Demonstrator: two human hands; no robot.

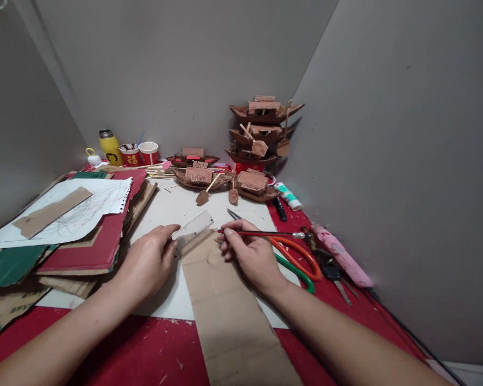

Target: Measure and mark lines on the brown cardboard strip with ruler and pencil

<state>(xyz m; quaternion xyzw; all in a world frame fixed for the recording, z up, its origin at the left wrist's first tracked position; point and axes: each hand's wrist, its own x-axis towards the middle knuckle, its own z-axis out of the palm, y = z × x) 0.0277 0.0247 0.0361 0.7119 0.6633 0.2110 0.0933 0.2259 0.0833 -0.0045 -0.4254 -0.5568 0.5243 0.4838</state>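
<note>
My left hand (153, 258) is closed on the near-left end of a clear ruler (194, 225), which slants over the far end of a long cardboard strip (229, 316). A red and black pencil (261, 233) is pinched in my right hand (253, 256). Its tip points left towards the ruler, and my fingers rest over the strip's far end. Scissors with orange and green handles (306, 260) lie under and to the right of my right hand, their blade tips showing beyond it.
Cardboard sheets (84, 257) with scribbled paper (100, 201) on top are piled left. Several model boats (197, 177) stand at the back, some stacked (265, 110). A yellow bottle (110, 147) and cups (148, 153) stand back left. A pink tool (342, 254) with a cord lies right, by the wall.
</note>
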